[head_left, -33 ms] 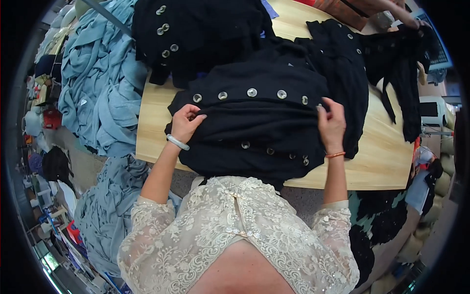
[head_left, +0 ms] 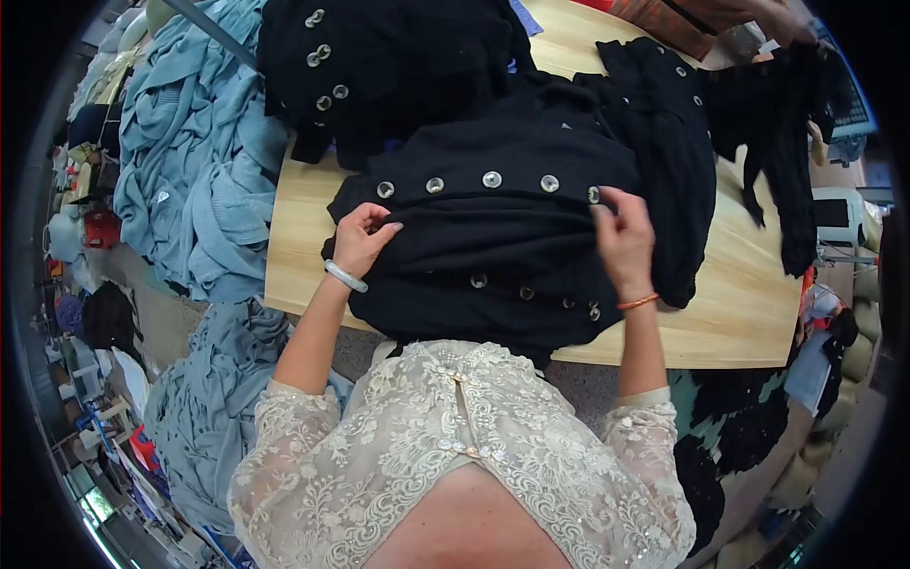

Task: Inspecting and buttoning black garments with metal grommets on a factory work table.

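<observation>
Nothing changed from the earlier frame, taken at the same instant: same hands, same cloth, same folds.

Lying flat across the near half of the wooden worktop (head_left: 749, 313): a black knitted cardigan (head_left: 493, 247) with a row of pale round buttons (head_left: 491, 179) along its upper edge and a second, smaller row nearer the body. Left hand (head_left: 360, 242) resting on the left edge of the cardigan, fingers (head_left: 374, 228) curled and pinching a fold of the knit, a pale bangle (head_left: 345, 277) on the wrist. Right hand (head_left: 624, 242) pressed on the right side, fingers (head_left: 607, 204) clenched on the cloth just beside the last button of the upper row, an orange cord (head_left: 637, 302) round the wrist.

Farther back on the worktop, a second black garment (head_left: 379, 66) with paired buttons, touching the first. To the right, more black knitwear (head_left: 682, 152) draped over the far edge. Off the left side of the worktop, a heap of pale blue garments (head_left: 190, 161) reaching down to the floor.

Hard to make out: near hem of the cardigan, hidden behind a cream lace blouse (head_left: 455, 455). Top right, another person's hand (head_left: 777, 24), cut off by the dark rim. Small clutter at the far left, too blurred to name. Fingertips of both hands partly buried in the black knit.
</observation>
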### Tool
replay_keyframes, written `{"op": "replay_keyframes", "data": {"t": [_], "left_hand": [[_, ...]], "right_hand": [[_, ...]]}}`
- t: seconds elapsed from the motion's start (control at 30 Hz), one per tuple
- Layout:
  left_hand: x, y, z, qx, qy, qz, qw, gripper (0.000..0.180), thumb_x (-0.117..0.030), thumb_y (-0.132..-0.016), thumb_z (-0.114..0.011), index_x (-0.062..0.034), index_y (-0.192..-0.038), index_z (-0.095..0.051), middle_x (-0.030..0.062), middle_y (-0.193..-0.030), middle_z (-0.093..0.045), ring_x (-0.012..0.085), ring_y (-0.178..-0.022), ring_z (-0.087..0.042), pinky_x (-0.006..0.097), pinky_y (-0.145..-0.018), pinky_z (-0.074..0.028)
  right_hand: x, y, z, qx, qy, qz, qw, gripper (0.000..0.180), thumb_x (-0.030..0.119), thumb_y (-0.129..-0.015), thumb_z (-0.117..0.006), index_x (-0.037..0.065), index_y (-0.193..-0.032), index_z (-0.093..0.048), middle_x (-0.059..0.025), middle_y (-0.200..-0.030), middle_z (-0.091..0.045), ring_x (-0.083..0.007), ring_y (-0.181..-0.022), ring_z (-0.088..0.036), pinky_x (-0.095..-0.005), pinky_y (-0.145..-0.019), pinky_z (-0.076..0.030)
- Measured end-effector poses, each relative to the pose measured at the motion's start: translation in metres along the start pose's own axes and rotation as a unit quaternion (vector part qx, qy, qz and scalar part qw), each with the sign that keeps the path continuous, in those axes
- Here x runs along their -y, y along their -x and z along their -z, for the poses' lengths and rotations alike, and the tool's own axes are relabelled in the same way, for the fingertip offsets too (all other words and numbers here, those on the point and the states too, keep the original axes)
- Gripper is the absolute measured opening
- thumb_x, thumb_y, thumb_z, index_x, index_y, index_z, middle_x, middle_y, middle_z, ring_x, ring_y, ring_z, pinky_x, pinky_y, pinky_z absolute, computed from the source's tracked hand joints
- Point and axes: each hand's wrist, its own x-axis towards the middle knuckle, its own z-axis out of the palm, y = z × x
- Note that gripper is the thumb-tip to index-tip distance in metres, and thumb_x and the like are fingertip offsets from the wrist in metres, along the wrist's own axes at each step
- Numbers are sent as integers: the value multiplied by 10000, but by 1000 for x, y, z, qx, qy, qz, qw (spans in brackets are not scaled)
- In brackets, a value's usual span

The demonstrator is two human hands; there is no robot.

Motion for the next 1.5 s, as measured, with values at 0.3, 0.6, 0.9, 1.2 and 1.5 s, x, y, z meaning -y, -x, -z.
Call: {"op": "replay_keyframes", "data": {"t": [0.3, 0.6, 0.9, 1.2, 1.5], "left_hand": [[4, 0, 27, 121, 109, 18, 986, 110, -90, -873, -719, 5, -902, -673, -21, -778, -633, 48, -723, -542, 207, -651, -438], [-2, -12, 33, 76, -34, -50, 995, 72, -49, -845, -708, 1, -834, -658, 30, -788, -597, 83, -661, -546, 215, -575, -427], [5, -70, 16, 78, -224, -130, 963, 147, 7, -752, -723, -36, -860, -633, 108, -813, -579, 240, -639, -586, 339, -595, -481], [-7, -46, 22, 168, 145, 144, 964, 50, -37, -844, -717, -7, -858, -680, 15, -750, -666, 48, -580, -541, 184, -517, -411], [-10, -33, 14, 130, 173, 150, 965, 41, -11, -826, -732, -7, -846, -696, 15, -739, -673, 48, -560, -535, 182, -517, -411]], "right_hand": [[133, 7, -183, 342, -144, -6, 929, 336, 230, -796, -737, 39, -1064, -669, -173, -983, -673, -323, -803, -669, -398, -751, -529], [116, 22, -203, 300, -66, 25, 951, 200, 170, -782, -685, 46, -934, -649, -148, -924, -671, -361, -833, -663, -443, -738, -537], [116, 36, -209, 258, -36, 63, 963, 164, 147, -776, -652, 102, -923, -596, -127, -905, -608, -339, -764, -657, -447, -661, -546], [134, 36, -191, 198, -68, 82, 974, 328, 80, -788, -683, 58, -1049, -485, -154, -977, -559, -355, -836, -640, -450, -693, -518], [128, 40, -182, 237, -20, 113, 965, 463, 105, -808, -693, -4, -1199, -471, -177, -987, -548, -354, -825, -649, -425, -675, -531]]}}
